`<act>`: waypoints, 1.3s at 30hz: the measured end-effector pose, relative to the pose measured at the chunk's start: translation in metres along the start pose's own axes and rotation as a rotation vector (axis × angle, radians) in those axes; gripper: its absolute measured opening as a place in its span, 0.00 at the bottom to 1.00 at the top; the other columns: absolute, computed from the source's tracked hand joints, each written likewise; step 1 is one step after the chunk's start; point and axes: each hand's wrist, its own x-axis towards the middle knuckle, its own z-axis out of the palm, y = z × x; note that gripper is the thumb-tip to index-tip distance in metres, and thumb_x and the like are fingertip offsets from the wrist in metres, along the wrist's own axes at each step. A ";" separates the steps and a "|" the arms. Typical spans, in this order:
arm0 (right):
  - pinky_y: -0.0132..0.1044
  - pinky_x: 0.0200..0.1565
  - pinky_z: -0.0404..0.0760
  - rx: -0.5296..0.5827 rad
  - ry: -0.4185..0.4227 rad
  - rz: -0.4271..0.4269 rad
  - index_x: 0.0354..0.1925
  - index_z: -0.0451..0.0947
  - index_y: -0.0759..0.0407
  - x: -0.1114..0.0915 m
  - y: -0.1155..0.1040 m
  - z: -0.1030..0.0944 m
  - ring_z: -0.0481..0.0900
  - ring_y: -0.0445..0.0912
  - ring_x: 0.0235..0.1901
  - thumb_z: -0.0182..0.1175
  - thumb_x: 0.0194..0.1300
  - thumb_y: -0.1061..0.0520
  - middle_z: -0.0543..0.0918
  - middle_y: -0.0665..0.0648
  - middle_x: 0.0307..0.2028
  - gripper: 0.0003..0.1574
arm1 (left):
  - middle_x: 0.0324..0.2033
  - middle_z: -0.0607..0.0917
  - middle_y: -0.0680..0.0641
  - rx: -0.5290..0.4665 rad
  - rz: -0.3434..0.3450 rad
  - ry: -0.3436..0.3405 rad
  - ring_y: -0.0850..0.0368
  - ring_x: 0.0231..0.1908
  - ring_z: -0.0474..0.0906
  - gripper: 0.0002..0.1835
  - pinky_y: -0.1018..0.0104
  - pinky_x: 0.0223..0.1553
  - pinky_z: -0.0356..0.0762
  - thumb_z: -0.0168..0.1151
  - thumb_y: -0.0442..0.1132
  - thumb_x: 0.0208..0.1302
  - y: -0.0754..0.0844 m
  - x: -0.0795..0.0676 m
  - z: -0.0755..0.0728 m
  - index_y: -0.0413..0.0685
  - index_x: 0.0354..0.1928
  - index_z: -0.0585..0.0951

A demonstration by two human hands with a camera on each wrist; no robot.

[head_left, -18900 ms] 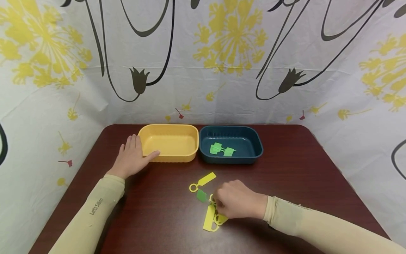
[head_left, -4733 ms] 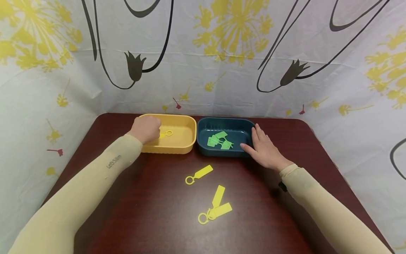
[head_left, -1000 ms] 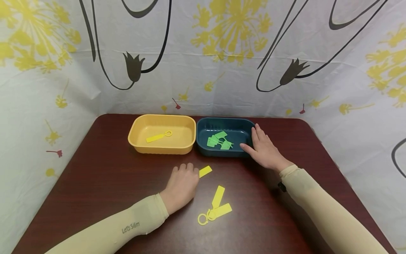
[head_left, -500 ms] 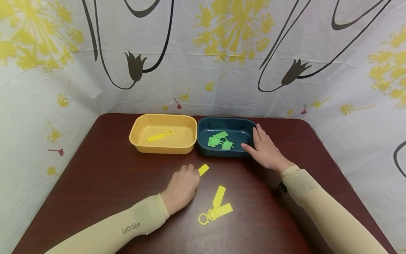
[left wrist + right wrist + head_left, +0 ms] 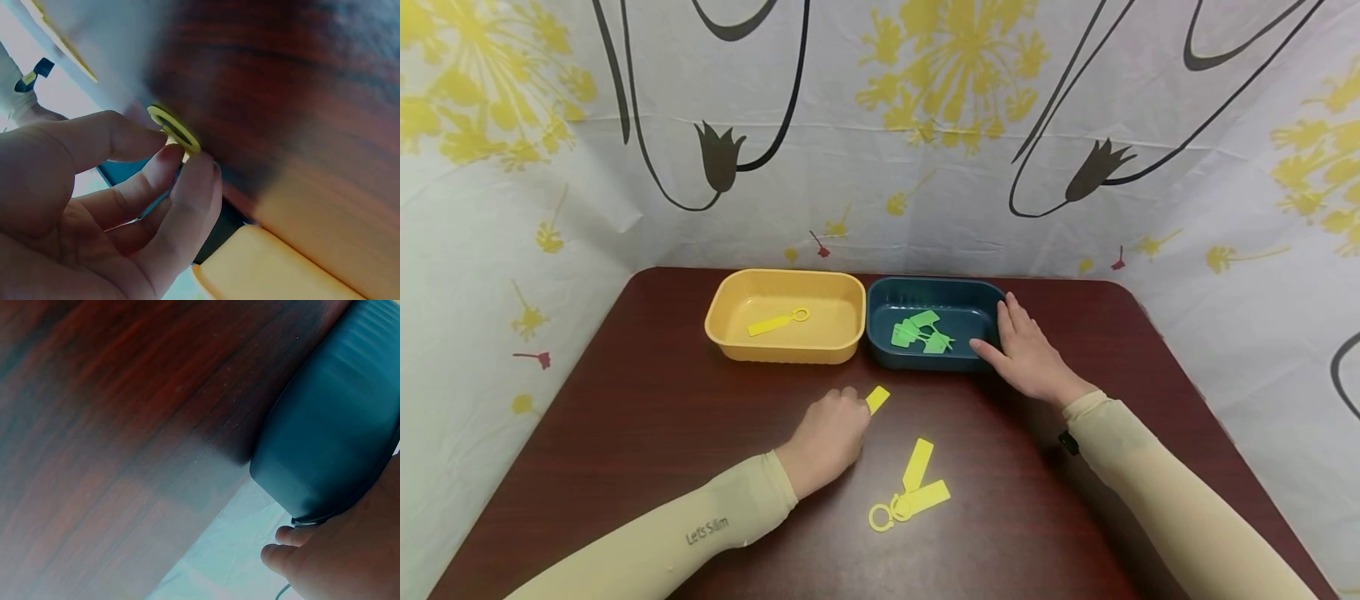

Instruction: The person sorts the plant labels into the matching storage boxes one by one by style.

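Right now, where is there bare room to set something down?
Bare table lies left, between the yellow tray and left sleeve, and right, beyond the right hand and right sleeve. Crowded: the middle, with the left hand and yellow tags.

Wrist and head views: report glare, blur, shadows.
Head: soft shadow on the red-brown wooden tabletop beside the beige fabric sleeve; left wrist: tabletop blurred at upper right, whitish glare at upper left; right wrist: pale reflection at lower left, dark shadow along the teal plastic tray.
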 end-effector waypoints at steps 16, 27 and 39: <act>0.61 0.73 0.40 0.011 0.011 -0.013 0.78 0.32 0.68 0.000 0.003 0.002 0.34 0.61 0.77 0.42 0.73 0.25 0.31 0.65 0.79 0.63 | 0.26 0.77 0.43 -0.009 -0.091 -0.057 0.51 0.23 0.72 0.11 0.59 0.20 0.78 0.68 0.42 0.60 0.002 0.017 0.007 0.39 0.37 0.86; 0.60 0.73 0.40 0.015 0.015 -0.015 0.79 0.33 0.67 0.000 0.002 0.001 0.34 0.61 0.77 0.42 0.73 0.25 0.32 0.65 0.79 0.62 | 0.21 0.75 0.44 0.116 0.006 -0.024 0.52 0.18 0.72 0.09 0.60 0.18 0.78 0.69 0.40 0.59 0.007 0.018 0.006 0.40 0.35 0.89; 0.60 0.73 0.40 0.009 0.017 -0.010 0.78 0.33 0.68 0.000 0.001 0.001 0.34 0.61 0.77 0.41 0.73 0.25 0.32 0.64 0.79 0.63 | 0.18 0.74 0.45 0.192 0.069 -0.040 0.55 0.16 0.73 0.04 0.62 0.17 0.77 0.68 0.33 0.61 0.006 0.016 0.004 0.46 0.33 0.90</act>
